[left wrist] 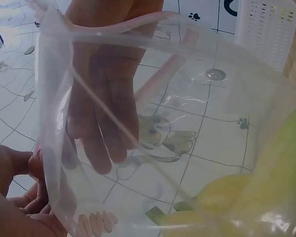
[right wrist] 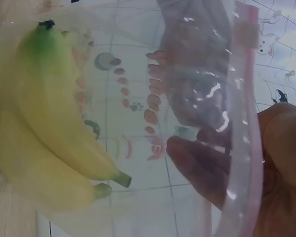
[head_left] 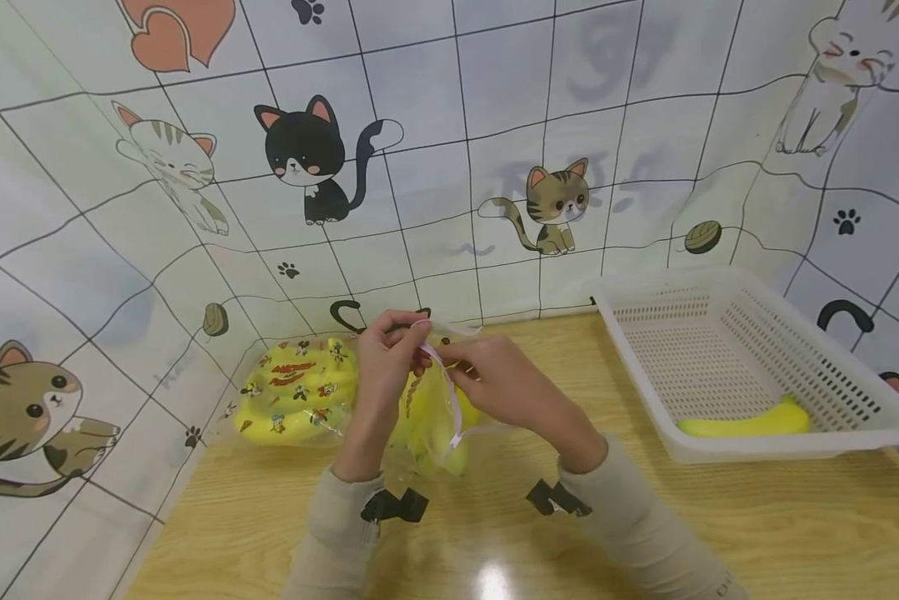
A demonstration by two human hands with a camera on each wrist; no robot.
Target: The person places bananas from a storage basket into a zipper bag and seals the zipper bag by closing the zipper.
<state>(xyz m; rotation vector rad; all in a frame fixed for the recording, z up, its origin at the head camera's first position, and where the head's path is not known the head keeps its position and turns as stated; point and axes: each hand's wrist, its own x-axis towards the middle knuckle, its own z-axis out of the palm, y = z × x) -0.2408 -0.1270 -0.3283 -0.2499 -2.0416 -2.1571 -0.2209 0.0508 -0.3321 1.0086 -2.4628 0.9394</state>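
A clear zip bag (head_left: 434, 417) with a pink zip strip (head_left: 449, 400) holds several yellow bananas (right wrist: 54, 108) with green ends. My left hand (head_left: 392, 358) pinches the bag's rim near the top; its fingers show at the edge of the left wrist view. The bag's mouth is spread apart. My right hand (head_left: 501, 379) reaches in at the mouth from the right. Through the film in the left wrist view, its fingers (left wrist: 103, 128) look straight, with the pink strip crossing the hand. The right thumb's contact with the bag is hard to make out.
Left of the hands lies another clear bag (head_left: 292, 392), printed with cartoon figures, yellow things inside. A white perforated basket (head_left: 647, 400) stands at the right with one banana (head_left: 756, 421) in it. A cat-patterned sheet (head_left: 434, 167) hangs behind the wooden table (head_left: 494, 517).
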